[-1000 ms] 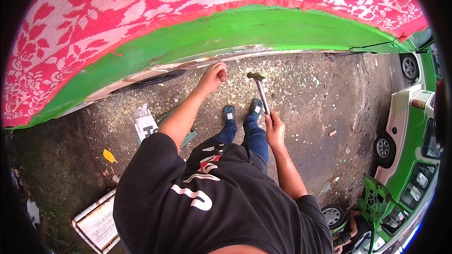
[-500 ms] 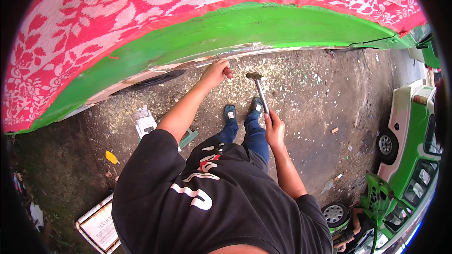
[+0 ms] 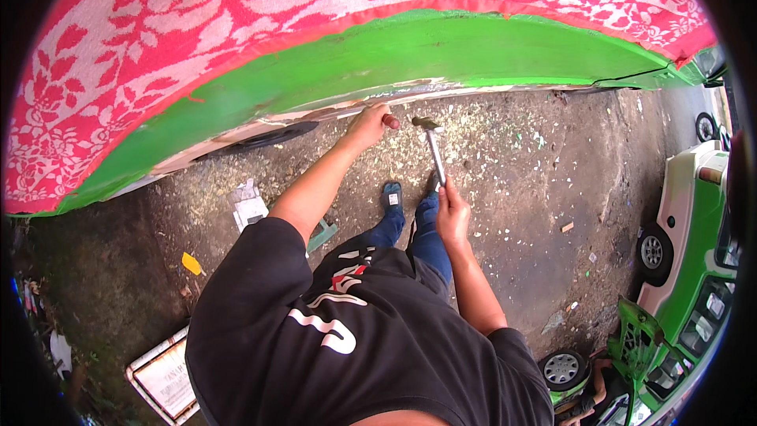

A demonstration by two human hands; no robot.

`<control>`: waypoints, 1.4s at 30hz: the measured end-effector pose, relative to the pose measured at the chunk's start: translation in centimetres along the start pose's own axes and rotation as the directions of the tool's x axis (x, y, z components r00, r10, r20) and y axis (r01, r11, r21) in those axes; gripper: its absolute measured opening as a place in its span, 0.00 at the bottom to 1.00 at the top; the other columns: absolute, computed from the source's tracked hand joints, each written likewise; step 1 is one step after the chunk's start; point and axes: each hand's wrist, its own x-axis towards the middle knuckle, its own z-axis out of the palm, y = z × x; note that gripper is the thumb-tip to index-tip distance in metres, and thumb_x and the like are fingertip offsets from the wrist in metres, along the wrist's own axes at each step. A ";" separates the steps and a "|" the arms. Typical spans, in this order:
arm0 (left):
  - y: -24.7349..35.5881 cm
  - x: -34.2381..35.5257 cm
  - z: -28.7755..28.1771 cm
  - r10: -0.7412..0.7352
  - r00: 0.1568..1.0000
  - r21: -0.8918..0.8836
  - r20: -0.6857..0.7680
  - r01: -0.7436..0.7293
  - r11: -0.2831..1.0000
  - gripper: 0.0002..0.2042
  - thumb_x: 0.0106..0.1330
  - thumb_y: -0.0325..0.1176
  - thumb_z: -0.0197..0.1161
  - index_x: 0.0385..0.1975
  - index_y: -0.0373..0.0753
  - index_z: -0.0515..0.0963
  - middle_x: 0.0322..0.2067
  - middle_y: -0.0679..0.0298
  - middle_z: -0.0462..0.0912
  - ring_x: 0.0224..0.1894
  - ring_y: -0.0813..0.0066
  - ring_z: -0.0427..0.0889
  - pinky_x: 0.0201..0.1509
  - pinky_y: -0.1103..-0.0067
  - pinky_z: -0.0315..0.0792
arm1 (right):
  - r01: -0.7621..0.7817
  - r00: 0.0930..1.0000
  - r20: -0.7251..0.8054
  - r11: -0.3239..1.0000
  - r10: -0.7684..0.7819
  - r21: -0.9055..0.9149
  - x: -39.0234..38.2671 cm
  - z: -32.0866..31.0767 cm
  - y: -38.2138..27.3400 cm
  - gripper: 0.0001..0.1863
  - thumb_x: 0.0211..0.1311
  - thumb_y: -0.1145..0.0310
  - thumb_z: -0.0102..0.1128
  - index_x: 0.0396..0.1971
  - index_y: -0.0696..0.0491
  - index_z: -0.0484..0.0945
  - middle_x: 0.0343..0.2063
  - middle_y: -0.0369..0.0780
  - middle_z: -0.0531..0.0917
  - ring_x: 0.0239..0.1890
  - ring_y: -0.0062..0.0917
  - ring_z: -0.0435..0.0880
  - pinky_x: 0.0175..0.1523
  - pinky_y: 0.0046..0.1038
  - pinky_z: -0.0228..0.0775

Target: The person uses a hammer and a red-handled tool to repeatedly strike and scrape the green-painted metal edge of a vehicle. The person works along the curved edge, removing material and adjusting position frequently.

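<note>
My right hand (image 3: 453, 214) grips the handle of a hammer (image 3: 433, 148), whose metal head points toward the lower rim of a green vehicle body panel (image 3: 441, 51). My left hand (image 3: 371, 122) is closed against that rim, just left of the hammer head; a small tool may be pinched in it, too small to tell. A red and white flowered cloth (image 3: 236, 24) covers the vehicle above the green panel.
Paint chips litter the rough concrete ground (image 3: 520, 158). A tyre (image 3: 272, 136) shows under the panel. A white packet (image 3: 250, 207), a yellow scrap (image 3: 192, 263) and a flat framed board (image 3: 164, 379) lie at left. A green and white vehicle (image 3: 694, 244) stands at right.
The hammer head has stayed close to my left hand, shifting only slightly. My left hand remains at the panel rim.
</note>
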 end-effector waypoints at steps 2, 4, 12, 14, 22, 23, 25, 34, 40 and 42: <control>0.3 0.1 -0.1 0.023 1.000 0.105 0.005 -0.024 0.994 0.05 0.54 0.23 0.59 0.30 0.38 0.72 0.35 0.57 0.78 0.42 0.54 0.77 0.43 0.65 0.68 | -0.005 0.997 -0.075 1.000 0.007 0.029 -0.3 -0.7 0.1 0.19 0.68 0.69 0.54 0.56 0.59 0.73 0.29 0.47 0.85 0.30 0.19 0.81 0.35 0.26 0.71; 1.6 -0.2 0.2 0.032 0.997 0.229 0.070 -0.048 0.972 0.06 0.53 0.25 0.60 0.29 0.40 0.72 0.37 0.61 0.79 0.47 0.57 0.75 0.48 0.63 0.66 | -0.044 0.993 -0.104 0.998 0.050 0.054 -0.6 -1.3 1.7 0.19 0.68 0.69 0.54 0.56 0.59 0.73 0.26 0.42 0.83 0.28 0.16 0.77 0.34 0.23 0.70; 1.3 1.6 1.5 0.253 0.960 0.114 0.122 -0.267 0.957 0.08 0.48 0.25 0.65 0.25 0.39 0.72 0.29 0.61 0.75 0.41 0.58 0.76 0.48 0.60 0.67 | -0.267 0.962 -0.042 0.961 0.270 0.072 -1.4 -2.8 2.0 0.19 0.67 0.69 0.54 0.55 0.59 0.74 0.36 0.51 0.84 0.37 0.23 0.84 0.43 0.27 0.73; 1.7 2.4 1.7 0.186 0.958 0.074 0.219 -0.206 0.976 0.07 0.47 0.24 0.65 0.23 0.37 0.72 0.27 0.60 0.74 0.37 0.58 0.78 0.42 0.63 0.70 | -0.313 0.949 -0.022 0.947 0.315 0.077 -1.6 -3.4 2.2 0.19 0.67 0.69 0.55 0.56 0.58 0.74 0.38 0.52 0.84 0.40 0.23 0.84 0.44 0.28 0.73; 0.0 4.7 3.4 0.315 0.933 0.027 0.175 -0.324 0.946 0.06 0.46 0.22 0.64 0.20 0.36 0.72 0.25 0.59 0.75 0.31 0.58 0.78 0.33 0.68 0.71 | -0.370 0.926 -0.061 0.927 0.373 0.056 -2.1 -3.5 3.2 0.19 0.67 0.68 0.55 0.55 0.58 0.74 0.38 0.52 0.84 0.41 0.22 0.83 0.45 0.27 0.72; -0.2 4.7 3.5 0.308 0.935 0.029 0.173 -0.317 0.948 0.06 0.46 0.22 0.64 0.20 0.36 0.72 0.25 0.59 0.75 0.31 0.58 0.78 0.33 0.68 0.71 | -0.376 0.923 -0.065 0.925 0.379 0.058 -2.1 -3.4 3.2 0.19 0.67 0.68 0.55 0.55 0.58 0.74 0.39 0.52 0.84 0.42 0.22 0.83 0.46 0.27 0.72; -0.7 4.6 3.5 0.294 0.941 0.033 0.170 -0.304 0.952 0.06 0.47 0.22 0.64 0.20 0.37 0.73 0.25 0.59 0.75 0.31 0.58 0.78 0.33 0.67 0.70 | -0.372 0.923 -0.065 0.923 0.379 0.096 -2.0 -3.1 3.8 0.19 0.67 0.68 0.55 0.55 0.58 0.74 0.40 0.52 0.84 0.43 0.23 0.83 0.46 0.27 0.72; -0.5 4.4 3.3 0.265 0.936 0.027 0.233 -0.278 0.960 0.05 0.47 0.23 0.64 0.21 0.37 0.74 0.25 0.59 0.74 0.31 0.57 0.78 0.33 0.68 0.71 | -0.389 0.914 -0.066 0.911 0.401 0.139 -1.1 -2.3 4.9 0.19 0.68 0.68 0.54 0.56 0.59 0.73 0.44 0.52 0.83 0.49 0.28 0.82 0.52 0.28 0.71; -0.2 4.6 3.3 0.340 0.920 0.060 0.192 -0.357 0.932 0.05 0.48 0.25 0.65 0.22 0.39 0.74 0.25 0.61 0.75 0.32 0.59 0.79 0.36 0.67 0.71 | -0.405 0.906 -0.051 0.897 0.420 0.178 -1.1 -2.1 5.0 0.19 0.68 0.68 0.53 0.55 0.60 0.74 0.47 0.51 0.81 0.50 0.28 0.81 0.52 0.28 0.70; 0.0 4.9 3.7 0.324 0.924 0.066 0.203 -0.343 0.937 0.05 0.48 0.26 0.65 0.22 0.39 0.75 0.26 0.61 0.75 0.33 0.59 0.79 0.38 0.66 0.71 | -0.367 0.921 -0.066 0.912 0.384 0.182 -1.1 -2.1 5.5 0.20 0.68 0.68 0.53 0.57 0.58 0.72 0.38 0.43 0.77 0.40 0.22 0.75 0.43 0.24 0.66</control>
